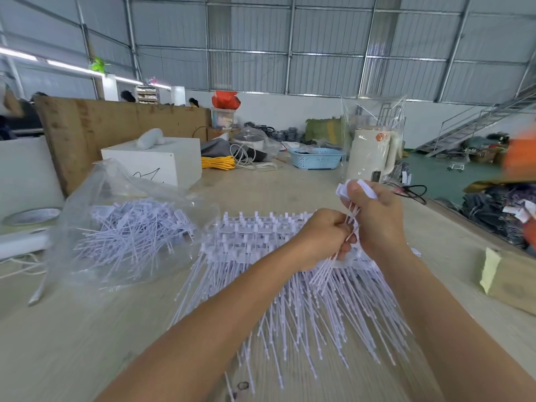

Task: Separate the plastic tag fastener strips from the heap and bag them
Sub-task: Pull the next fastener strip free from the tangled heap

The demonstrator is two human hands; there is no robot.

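1. Nearest, the heap of white tag fastener strips (290, 300) fans across the wooden table (72, 343), tails toward the viewer.
2. Above it, the left hand (322, 236) curls round a few strips' stems; the right hand (374, 216) pinches their flat heads (367, 188), lifted off the heap.
3. To the left, a clear plastic bag (116, 198) holds loose strips.
4. Further back stand a white box (153, 161), a blue basket (317, 158) and a bagged cream kettle (371, 152).

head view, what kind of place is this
Probably a warehouse or small factory workshop: grey corrugated metal walls on a steel frame, a metal staircase to an upper level, and a heap of white plastic tag fastener strips on the pale wooden worktable.
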